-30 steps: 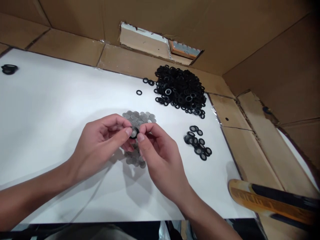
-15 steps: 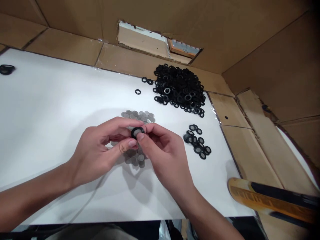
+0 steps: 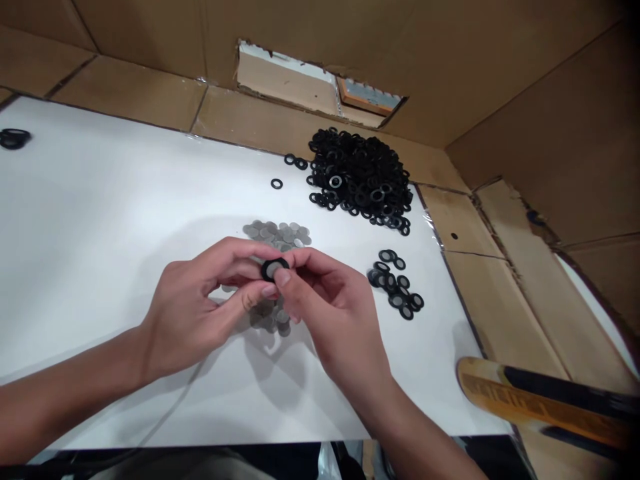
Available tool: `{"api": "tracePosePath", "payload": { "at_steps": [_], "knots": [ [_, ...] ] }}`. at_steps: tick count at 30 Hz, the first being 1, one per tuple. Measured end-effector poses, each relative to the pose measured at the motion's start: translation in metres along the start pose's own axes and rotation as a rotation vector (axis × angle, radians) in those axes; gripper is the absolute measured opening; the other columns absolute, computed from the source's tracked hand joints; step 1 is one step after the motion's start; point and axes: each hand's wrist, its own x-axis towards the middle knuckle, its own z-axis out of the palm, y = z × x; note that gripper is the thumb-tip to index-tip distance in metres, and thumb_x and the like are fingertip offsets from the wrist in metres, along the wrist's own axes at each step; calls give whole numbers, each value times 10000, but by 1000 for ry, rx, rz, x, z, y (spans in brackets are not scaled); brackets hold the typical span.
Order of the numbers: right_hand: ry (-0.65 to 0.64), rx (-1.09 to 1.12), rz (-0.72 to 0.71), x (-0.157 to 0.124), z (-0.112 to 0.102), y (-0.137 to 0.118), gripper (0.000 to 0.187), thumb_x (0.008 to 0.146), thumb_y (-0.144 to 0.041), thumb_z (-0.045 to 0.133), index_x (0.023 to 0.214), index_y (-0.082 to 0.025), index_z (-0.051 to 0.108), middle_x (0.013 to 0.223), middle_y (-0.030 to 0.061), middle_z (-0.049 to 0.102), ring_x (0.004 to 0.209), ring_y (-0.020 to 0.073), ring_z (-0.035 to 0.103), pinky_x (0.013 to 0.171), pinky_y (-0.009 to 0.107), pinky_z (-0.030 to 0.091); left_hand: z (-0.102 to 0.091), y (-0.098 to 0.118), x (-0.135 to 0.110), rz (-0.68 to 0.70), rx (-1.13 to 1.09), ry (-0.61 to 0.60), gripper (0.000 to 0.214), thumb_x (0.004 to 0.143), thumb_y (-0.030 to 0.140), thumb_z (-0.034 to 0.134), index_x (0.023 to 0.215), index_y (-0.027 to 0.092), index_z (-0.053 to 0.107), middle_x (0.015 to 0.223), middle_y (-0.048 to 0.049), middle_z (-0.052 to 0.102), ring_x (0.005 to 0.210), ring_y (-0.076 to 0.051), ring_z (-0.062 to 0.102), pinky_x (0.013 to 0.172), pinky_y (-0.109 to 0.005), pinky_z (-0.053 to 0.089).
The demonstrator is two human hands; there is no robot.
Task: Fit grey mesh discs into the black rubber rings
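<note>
Black rubber ring (image 3: 276, 261) around grey mesh (image 3: 271, 271), pinched between left hand (image 3: 197, 310) and right hand (image 3: 335, 320).

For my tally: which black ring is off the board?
The black rubber ring pinched between left hand and right hand, a grey disc inside it; the others lie on the white board.

Black rubber ring (image 3: 282, 262) around grey mesh disc (image 3: 271, 270); more grey mesh discs (image 3: 277, 233), black rubber rings (image 3: 361, 179), white sheet (image 3: 100, 200), brown cardboard (image 3: 560, 100), yellow-and-black striped strip (image 3: 540, 408).
</note>
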Motion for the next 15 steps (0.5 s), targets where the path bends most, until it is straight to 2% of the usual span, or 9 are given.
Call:
{"api": "tracePosePath", "payload": {
  "at_steps": [7,12,15],
  "knots": [
    [-31,67,1,3,-6,6,73,881,-235,767,865,-167,747,719,-34,643,567,57,471,534,192,413,4,3,1,10,-71,117,280,880,167,818,1122,247,702,885,44,844,773,-157,823,775,-227,687],
    [-49,83,25,3,-8,6,86,881,-254,785,856,-175,760,731,-31,645,574,64,484,542,202,433,3,1,-3,-11,-78,111,361,833,105,849,1098,294,691,865,77,827,772,-131,815,760,-181,664],
    [-60,91,21,3,-8,6,118,863,-278,813,851,-174,758,734,-34,644,565,59,486,532,198,441,2,4,0,-59,-146,67,367,827,69,819,1086,290,679,862,79,817,744,-124,803,742,-184,665]
  ]
}}
